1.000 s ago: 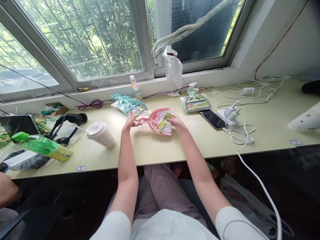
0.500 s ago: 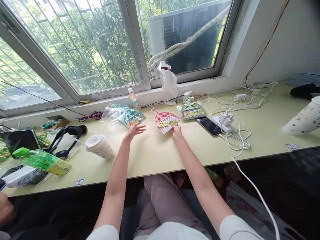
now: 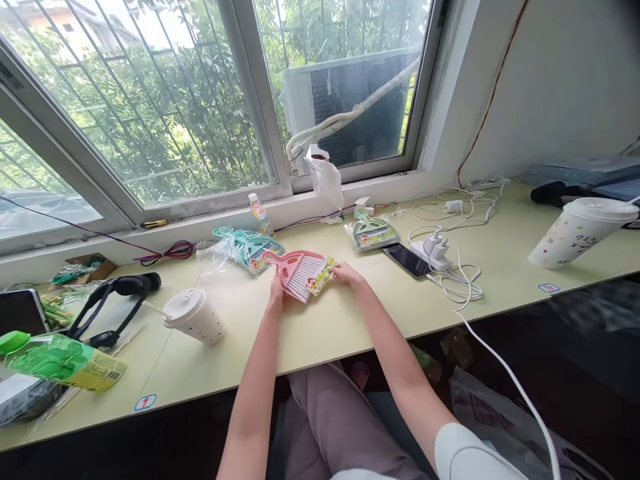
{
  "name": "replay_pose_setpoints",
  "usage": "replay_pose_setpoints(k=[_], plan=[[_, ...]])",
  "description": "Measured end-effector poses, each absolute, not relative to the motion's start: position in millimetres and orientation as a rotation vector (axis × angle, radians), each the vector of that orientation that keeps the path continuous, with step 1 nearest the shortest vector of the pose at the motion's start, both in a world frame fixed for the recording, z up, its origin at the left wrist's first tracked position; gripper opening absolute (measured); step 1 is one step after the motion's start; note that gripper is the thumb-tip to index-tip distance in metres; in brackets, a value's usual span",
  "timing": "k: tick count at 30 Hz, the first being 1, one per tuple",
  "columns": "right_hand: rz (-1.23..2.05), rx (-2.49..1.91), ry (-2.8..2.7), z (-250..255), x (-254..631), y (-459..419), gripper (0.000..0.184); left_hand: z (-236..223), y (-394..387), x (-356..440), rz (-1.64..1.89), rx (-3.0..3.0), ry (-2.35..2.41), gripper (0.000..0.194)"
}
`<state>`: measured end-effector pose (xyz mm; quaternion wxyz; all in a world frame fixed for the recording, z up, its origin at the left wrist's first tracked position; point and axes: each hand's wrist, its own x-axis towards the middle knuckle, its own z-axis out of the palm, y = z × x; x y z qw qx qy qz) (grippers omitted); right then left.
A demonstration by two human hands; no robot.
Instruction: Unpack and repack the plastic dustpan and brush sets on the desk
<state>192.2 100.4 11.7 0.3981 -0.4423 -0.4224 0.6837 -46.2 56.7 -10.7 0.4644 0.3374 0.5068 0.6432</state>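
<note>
A pink mini dustpan-and-brush set (image 3: 299,272) with a yellow-green label lies on the pale desk (image 3: 330,327) in front of me. My left hand (image 3: 276,294) grips its lower left edge. My right hand (image 3: 346,275) pinches its right edge by the label. A teal set in clear wrapping (image 3: 245,247) lies just behind to the left. A green wrapped set (image 3: 372,233) lies behind to the right.
A lidded white cup with straw (image 3: 195,317) stands left of my left arm. A phone (image 3: 407,259), charger and white cables (image 3: 453,270) lie to the right. Black headphones (image 3: 113,298), a green bottle (image 3: 60,360) and a second cup (image 3: 580,231) sit farther out.
My left hand, free and open half a second ago, has come back onto the pink set. The set has been drawn nearer to me and turned, its handle now pointing left.
</note>
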Motion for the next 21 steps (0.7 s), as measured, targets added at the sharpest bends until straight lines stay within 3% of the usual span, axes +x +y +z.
replay_pose_setpoints(k=[6,10,12,14,21], plan=[[1.236,-0.717,-0.538,41,240,133,0.033,-5,49,-50,1.587,0.840,1.213,0.035],[1.339,-0.653,-0.392,45,230,129,0.017,3,40,-39,1.445,0.944,1.214,0.036],[1.438,-0.684,-0.472,40,205,119,0.003,5,38,-36,1.386,0.977,1.217,0.037],[1.417,-0.805,-0.627,32,176,107,0.012,4,37,-34,1.362,1.005,1.209,0.039],[0.810,-1.175,-1.618,14,124,76,0.006,2,40,-27,1.390,1.123,1.203,0.045]])
